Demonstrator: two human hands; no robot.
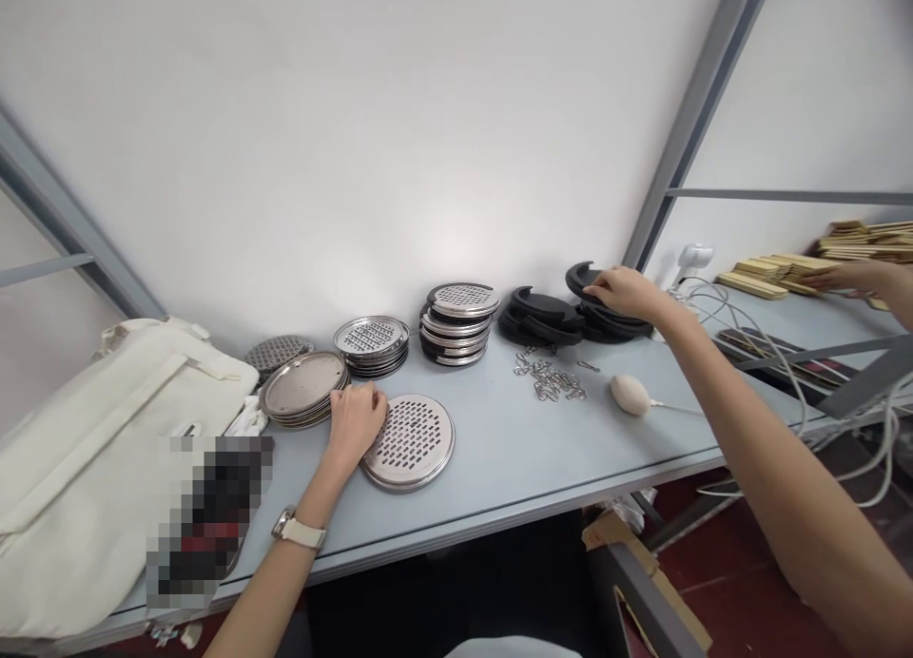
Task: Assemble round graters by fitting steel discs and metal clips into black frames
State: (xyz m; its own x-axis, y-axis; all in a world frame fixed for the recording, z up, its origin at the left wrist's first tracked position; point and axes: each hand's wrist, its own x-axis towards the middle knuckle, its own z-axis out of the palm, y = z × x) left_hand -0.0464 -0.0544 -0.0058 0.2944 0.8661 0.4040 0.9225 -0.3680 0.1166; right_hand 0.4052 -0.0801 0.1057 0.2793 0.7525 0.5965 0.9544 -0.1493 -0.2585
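My left hand (359, 416), fingers curled, is at the upper-left edge of a round metal grater plate (414, 439) with slotted holes, which lies flat on the table. Farther right, my right hand (624, 291) pinches a black round plastic holder with a raised curved rim (581, 278), tilted above a stack of similar black holders (614, 325). Another stack of black holders (540, 316) stands just left of it. Between my hands is a pile of grater plates set in black holders (460, 325). Beside my left hand sits a stack of plain metal discs (303, 387).
More grater plates are stacked at the back (371, 338). Small metal clips (553, 380) lie scattered near a cream rounded device with a cable (630, 395). A white bag (106, 449) covers the left end. Another person's hand (848, 278) touches wooden pieces (756, 276) at right.
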